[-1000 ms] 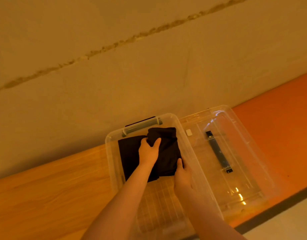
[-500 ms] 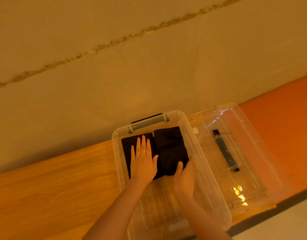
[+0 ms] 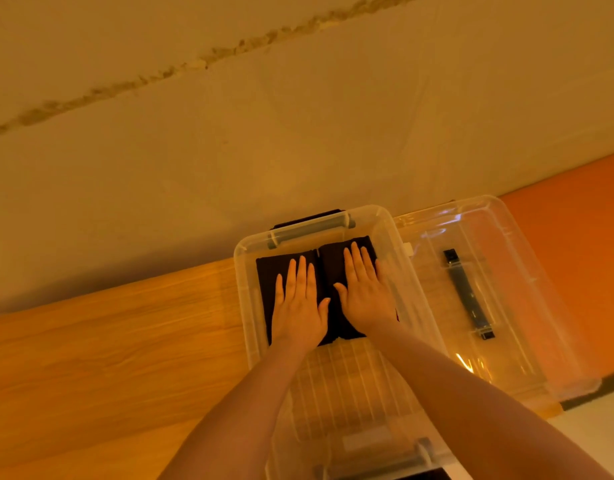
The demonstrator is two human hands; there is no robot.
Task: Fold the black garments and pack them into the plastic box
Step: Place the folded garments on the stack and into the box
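Inside the plastic box (image 3: 241, 271), both hands — left hand (image 3: 298, 306), right hand (image 3: 366, 296) — press folded black garments (image 3: 329, 265) under flat, straight fingers (image 3: 302, 271).

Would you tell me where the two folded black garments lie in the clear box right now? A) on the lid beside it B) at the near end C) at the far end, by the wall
C: both black garments lie side by side at the far end of the plastic box, under the flat left hand and right hand.

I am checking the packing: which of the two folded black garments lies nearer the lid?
The right garment, under the right hand; the left garment lies further from the lid.
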